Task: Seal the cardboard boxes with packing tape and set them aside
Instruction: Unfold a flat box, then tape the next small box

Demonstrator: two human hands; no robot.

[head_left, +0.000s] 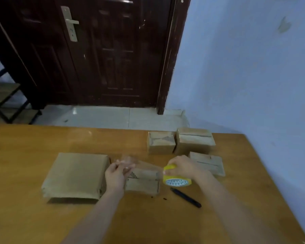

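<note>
The right hand (181,167) has its grip closed around the yellow tape roll (176,178), fingers curled over the top of the roll, a little right of the middle of the frame. The left hand (117,175) pinches the free end of the clear tape strip (144,165) between thumb and fingers. I see the strip stretched between the two hands, just above a small cardboard box (143,182) in the lower middle of the frame. I cannot tell if the strip already touches this box.

Just left of the small box, touching or almost touching it, lies a large flat box (74,175). Its top looks closed. In the right part of the frame, behind the right hand, there is a low box (211,162), partly hidden by the hand. Further up, near the far edge of the table (25,155), two more boxes stand side by side: the left rear box (161,142) and the right rear box (195,140), very near to each other.

A black pen (186,198) lies on the table below the tape roll, pointing toward the lower right. Above the table I see a dark door (95,50) and a blue wall (245,67).
</note>
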